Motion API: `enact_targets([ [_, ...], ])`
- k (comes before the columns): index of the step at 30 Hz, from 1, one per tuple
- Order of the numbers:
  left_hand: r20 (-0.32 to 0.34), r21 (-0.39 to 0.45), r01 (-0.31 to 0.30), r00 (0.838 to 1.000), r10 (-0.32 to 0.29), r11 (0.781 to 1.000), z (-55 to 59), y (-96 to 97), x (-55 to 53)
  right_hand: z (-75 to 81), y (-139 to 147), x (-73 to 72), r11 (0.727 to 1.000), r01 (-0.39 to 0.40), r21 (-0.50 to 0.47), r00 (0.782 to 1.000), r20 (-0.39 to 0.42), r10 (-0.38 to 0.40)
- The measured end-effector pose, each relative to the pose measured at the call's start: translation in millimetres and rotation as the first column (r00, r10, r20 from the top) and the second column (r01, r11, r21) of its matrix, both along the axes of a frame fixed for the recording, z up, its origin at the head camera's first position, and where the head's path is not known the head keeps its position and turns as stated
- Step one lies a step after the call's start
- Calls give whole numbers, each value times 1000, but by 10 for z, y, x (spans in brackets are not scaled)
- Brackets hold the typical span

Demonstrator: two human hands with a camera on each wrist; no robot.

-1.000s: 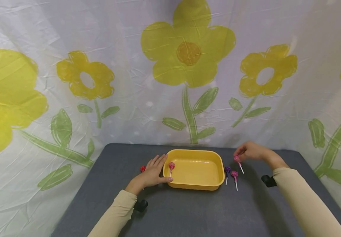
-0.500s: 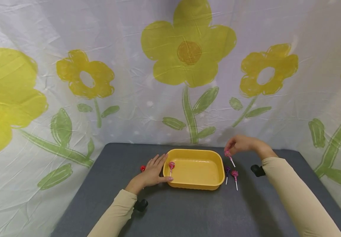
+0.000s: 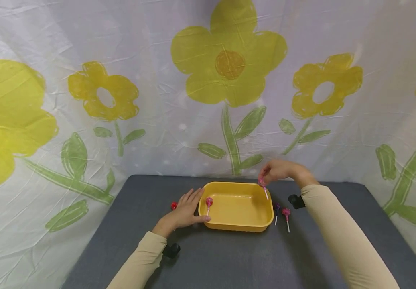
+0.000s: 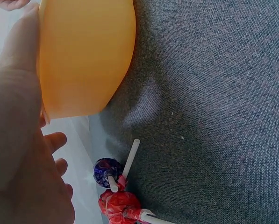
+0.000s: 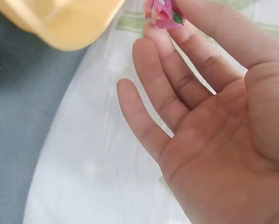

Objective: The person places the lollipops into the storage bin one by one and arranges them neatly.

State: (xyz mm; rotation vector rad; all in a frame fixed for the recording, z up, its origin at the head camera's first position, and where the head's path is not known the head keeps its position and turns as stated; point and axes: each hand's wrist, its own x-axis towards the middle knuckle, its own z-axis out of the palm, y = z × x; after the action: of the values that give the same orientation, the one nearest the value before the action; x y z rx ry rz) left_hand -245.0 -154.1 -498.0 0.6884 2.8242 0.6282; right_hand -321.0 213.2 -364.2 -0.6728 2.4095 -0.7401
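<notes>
A yellow plastic tub (image 3: 236,222) stands on the dark table, one pink-wrapped lollipop (image 3: 209,202) inside at its left end. My left hand (image 3: 184,210) rests on the tub's left rim with spread fingers, its thumb over the front corner. By its fingertips, my right hand (image 3: 280,170) pinches another pink lollipop (image 3: 262,182) above the tub's back right corner, white stick pointing down. In the right wrist view, the held lollipop's pink wrapper (image 5: 162,13) shows between thumb and fingertips. Right of the tub lie a purple lollipop (image 3: 277,206) and a pink-wrapped lollipop (image 3: 286,212).
Beside my left hand lies a red lollipop (image 3: 173,205), mostly covered by the hand; the left wrist view shows a red lollipop (image 4: 118,205) and a dark purple lollipop (image 4: 106,171) there. A flower-printed curtain (image 3: 157,132) hangs behind the table (image 3: 236,261).
My right hand has carried its pink lollipop leftward and slightly up, from right of the tub to above its back right corner. The left hand has stayed on the rim.
</notes>
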Motion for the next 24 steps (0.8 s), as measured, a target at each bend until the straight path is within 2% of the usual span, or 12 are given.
enact_targets([
  [3, -4, -1, 0, 1000, 0, 1000, 5, -3, 0, 10, -65, -35, 999, -30, -19, 1000, 5, 30],
  [10, -16, -30, -8, 1000, 7, 1000, 12, 12, -10, -60, -271, -104, 1000, 27, 0, 999, 25, -27],
  [17, 9, -28, -16, 1000, 16, 999, 10, 7, 4, -94, -429, -114, 999, 5, -39, 1000, 11, -5],
  [24, 20, -31, -24, 1000, 24, 999, 29, 18, 20, -211, -584, -129, 996, 22, -82, 1000, 14, -21],
])
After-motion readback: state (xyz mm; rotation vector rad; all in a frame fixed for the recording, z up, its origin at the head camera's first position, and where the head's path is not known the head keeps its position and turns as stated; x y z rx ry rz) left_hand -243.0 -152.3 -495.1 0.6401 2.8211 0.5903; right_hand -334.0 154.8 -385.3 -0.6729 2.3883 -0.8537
